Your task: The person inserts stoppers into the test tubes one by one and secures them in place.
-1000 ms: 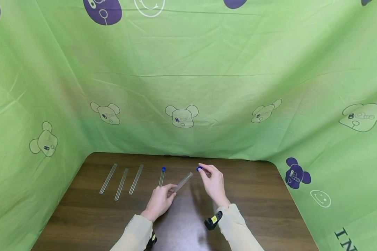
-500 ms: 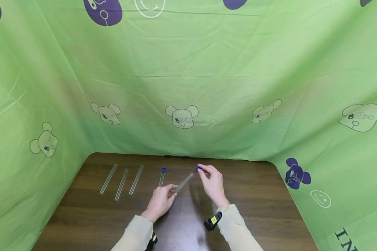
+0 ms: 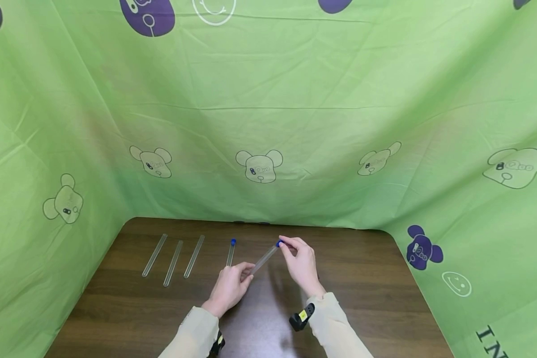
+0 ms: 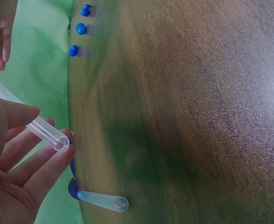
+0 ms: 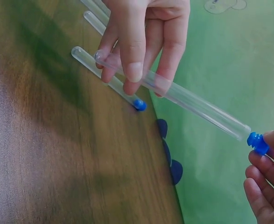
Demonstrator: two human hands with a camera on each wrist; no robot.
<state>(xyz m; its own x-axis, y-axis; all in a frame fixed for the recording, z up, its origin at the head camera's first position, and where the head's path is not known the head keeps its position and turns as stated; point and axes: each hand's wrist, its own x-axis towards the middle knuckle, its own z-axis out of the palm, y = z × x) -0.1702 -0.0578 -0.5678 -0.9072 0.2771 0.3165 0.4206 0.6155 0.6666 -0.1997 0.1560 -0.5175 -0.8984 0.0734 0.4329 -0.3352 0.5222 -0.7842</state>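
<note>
- Left hand grips a clear test tube near its rounded end, fingers and thumb curled round the glass; the tube is lifted off the table and slants up and away to the right, open mouth toward the other hand
- Right hand pinches a small blue stopper between thumb and fingertips; in the right wrist view that stopper sits right at the tube's open mouth, just touching or a hair short of it; whether it has entered the mouth I cannot tell
- In the left wrist view the tube's rounded end pokes out between the fingers, and the right hand's fingertips show at the top left corner
- On the table just left of the held tube lies a capped tube, blue stopper on its far end; the right wrist view shows it flat on the wood under the left hand
- Farther left, three uncapped tubes lie side by side, roughly parallel, well apart from both hands
- Three loose blue stoppers sit in a row near the table's far edge, close to the green cloth that hangs round the table
</note>
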